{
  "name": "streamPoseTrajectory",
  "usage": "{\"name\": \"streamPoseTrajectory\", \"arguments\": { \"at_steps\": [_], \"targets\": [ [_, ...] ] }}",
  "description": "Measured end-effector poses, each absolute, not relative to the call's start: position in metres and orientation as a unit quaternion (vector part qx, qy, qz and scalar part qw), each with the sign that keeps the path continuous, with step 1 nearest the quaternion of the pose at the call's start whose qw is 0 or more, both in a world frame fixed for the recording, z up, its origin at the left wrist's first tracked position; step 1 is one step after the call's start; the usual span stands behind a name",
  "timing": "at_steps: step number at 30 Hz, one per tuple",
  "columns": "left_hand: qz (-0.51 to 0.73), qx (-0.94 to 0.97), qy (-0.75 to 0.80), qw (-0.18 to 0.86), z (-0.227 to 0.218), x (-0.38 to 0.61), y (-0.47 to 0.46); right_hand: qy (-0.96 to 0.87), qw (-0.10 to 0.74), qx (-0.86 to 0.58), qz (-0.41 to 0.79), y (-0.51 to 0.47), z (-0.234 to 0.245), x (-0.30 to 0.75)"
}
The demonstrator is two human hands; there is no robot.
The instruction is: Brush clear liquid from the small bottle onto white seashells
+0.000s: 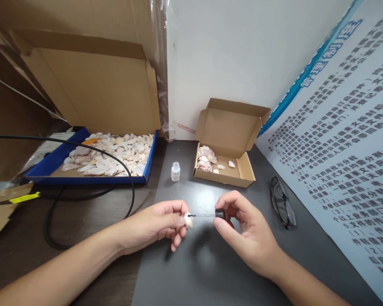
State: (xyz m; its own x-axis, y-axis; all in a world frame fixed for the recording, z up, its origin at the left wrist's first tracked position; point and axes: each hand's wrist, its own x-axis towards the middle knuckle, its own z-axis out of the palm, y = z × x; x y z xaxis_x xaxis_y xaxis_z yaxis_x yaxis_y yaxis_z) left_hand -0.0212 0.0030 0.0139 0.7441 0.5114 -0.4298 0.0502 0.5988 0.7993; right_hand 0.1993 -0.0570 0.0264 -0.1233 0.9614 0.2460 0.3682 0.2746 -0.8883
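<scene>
The left hand (161, 223) pinches a small white shell (188, 220) between its fingers (178, 221), held just above the dark tabletop (191, 272), while the right hand (242, 231) has its fingers (230, 210) closed on the black cap of a thin brush (207, 215) whose tip touches the shell. Beyond the fingertips stands a small clear bottle (175, 171), uncapped, and just to its right an open cardboard box (225, 163) holding a few shells. Farther left of the left-hand fingers lies a blue tray (51, 163) heaped with pale shells, a black cable (83, 146) arching over it, and right of the right-hand fingers a pair of glasses (282, 206) rests flat.
</scene>
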Motion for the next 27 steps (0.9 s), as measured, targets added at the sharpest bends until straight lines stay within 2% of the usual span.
{"name": "streamPoseTrajectory", "arguments": {
  "at_steps": [3,27],
  "targets": [
    [0.140,0.430,0.328,0.830,0.0137,-0.0212,0.0032,-0.655,0.436,-0.528,0.320,-0.0552,0.0282,0.1991],
    [0.133,0.432,0.328,0.830,0.0142,-0.0212,0.0026,-0.675,0.449,-0.499,0.304,-0.0561,0.0295,0.2011]
  ]
}}
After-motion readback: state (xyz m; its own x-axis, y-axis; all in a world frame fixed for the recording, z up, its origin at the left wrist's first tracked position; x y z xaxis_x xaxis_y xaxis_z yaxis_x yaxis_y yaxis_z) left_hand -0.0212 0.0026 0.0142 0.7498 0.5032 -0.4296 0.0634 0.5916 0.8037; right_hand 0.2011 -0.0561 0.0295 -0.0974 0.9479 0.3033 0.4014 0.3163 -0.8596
